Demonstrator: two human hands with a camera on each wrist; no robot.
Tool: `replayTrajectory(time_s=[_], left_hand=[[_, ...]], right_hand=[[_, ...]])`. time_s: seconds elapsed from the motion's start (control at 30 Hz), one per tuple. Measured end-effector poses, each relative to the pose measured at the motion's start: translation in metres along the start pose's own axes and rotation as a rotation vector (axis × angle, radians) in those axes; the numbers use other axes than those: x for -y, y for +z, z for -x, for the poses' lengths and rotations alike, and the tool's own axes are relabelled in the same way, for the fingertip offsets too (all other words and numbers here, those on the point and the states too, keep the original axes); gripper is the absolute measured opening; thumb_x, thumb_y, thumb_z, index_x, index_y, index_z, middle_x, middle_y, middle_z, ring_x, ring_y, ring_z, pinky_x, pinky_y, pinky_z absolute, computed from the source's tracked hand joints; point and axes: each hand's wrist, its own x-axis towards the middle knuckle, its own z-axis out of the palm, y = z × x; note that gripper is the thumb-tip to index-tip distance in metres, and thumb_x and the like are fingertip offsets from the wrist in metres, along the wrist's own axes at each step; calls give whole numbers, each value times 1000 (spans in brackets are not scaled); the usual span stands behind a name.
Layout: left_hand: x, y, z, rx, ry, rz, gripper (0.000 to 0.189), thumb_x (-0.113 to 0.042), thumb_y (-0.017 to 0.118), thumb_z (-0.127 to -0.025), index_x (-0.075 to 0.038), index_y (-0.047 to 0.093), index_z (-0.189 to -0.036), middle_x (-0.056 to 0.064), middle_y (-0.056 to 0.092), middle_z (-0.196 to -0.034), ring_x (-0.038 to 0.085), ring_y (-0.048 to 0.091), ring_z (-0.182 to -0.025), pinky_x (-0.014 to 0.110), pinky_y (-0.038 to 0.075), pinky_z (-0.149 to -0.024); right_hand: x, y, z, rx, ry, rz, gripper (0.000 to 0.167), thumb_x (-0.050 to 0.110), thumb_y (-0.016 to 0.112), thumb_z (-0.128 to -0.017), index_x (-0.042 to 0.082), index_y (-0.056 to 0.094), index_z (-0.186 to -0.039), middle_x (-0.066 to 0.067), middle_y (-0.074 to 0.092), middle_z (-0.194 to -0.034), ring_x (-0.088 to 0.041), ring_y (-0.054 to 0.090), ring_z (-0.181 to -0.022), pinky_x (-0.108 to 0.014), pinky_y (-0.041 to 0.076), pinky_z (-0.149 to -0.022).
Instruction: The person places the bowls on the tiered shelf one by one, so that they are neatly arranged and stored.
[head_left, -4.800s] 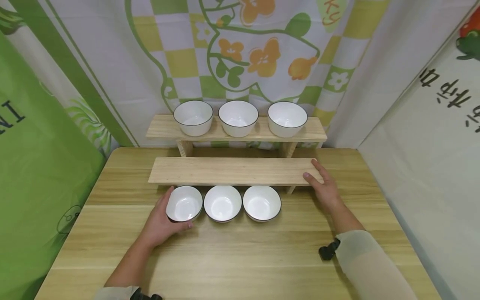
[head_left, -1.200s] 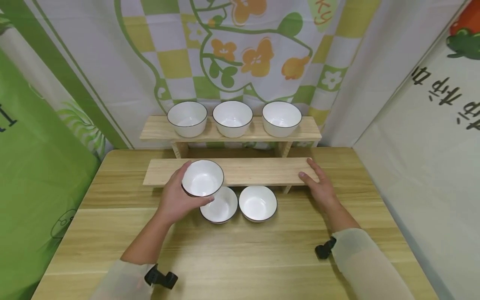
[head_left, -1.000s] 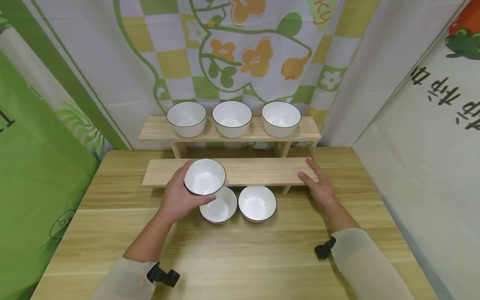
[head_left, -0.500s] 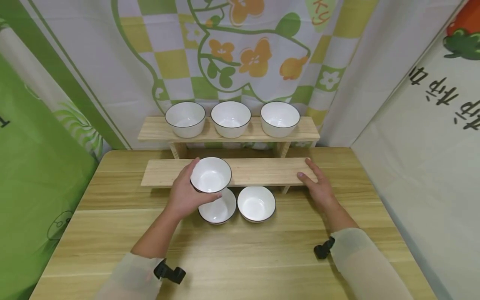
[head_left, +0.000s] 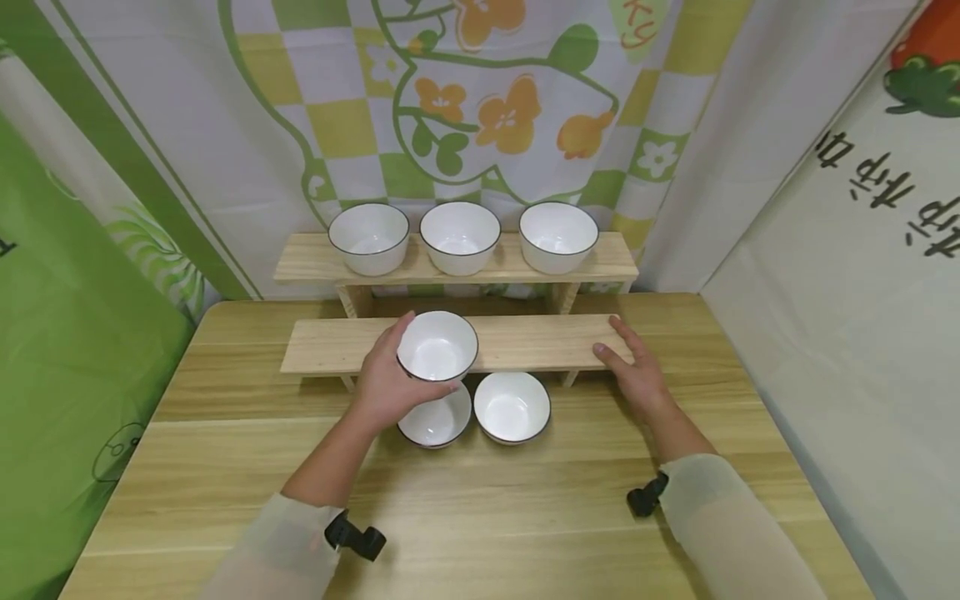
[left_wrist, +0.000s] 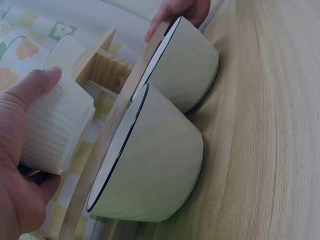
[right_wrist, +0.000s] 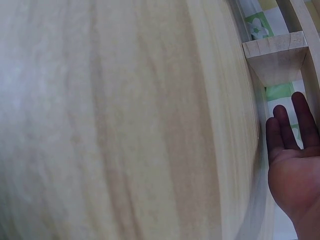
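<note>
White bowl (head_left: 438,344) partly behind left grip (head_left: 390,381)

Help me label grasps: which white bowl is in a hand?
The bowl gripped by the left hand; three bowls stand on the upper shelf, two bowls on the table.

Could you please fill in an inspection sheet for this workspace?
Surface: wood-grain table, bearing a two-level wooden stand with an upper board and a lower board.
Job's things: six white, dark-rimmed bowls; three top-row bowls on the upper board, two front bowls on the table, and one held bowl, upright.
Clutter: nothing seen.
Hands: left hand grips the held bowl; right hand holds the lower board's right end.
Cables: nothing seen.
Surroundings: patterned backdrop behind, green covering at left, white panel with dark lettering at right.
</note>
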Motion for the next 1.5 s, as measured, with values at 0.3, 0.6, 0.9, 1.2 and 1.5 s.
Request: replayTrajectory(time_s=[0.3, 0.6, 0.9, 1.2, 1.5], left_hand=[[-2, 9, -6, 12, 1, 4, 124, -49, 101, -59, -23, 36, -162, 10, 43, -157, 33, 47, -139, 57, 42, -110], [-2, 22, -9, 15, 10, 21, 124, -45, 102, -59, -20, 36, -162, 10, 43, -158, 33, 46, -139, 54, 42, -111], [-7, 36, -13, 27, 24, 44, 124, -46, 101, -60, -20, 35, -162, 9, 44, -156, 31, 48, -138, 51, 44, -111], [-14, 48, -20, 34, 33, 40, 124, -44, 101, -60, -17, 36, -161, 10, 45, -155, 32, 47, -138, 52, 43, -111], [-22, 59, -23, 46, 25, 39, 123, -43, 100, -61, -18, 35, -162, 11, 43, -158, 32, 44, -142, 52, 42, -113]], right_hand=[[-4, 0, -4, -6, 0, 0, 79, 40, 67, -102, 22, 24, -167, -7, 10, -173, -42, 4, -157, -65, 7, -123], [-4, -1, -4, 2, -8, 4, 81, 41, 68, -102, 21, 25, -167, -5, 12, -173, -39, 4, -158, -64, 7, -124], [-1, -1, 0, 5, -16, 13, 79, 38, 66, -103, 18, 24, -167, -9, 11, -173, -40, 4, -157, -64, 7, -124], [2, -1, 1, 2, -23, 34, 77, 38, 65, -104, 17, 25, -166, -7, 14, -173, -40, 5, -157, -64, 8, -124], [-1, -1, 0, 4, -24, 22, 78, 38, 66, -103, 17, 25, -166, -6, 13, -173, -39, 5, -158, -62, 8, -124]])
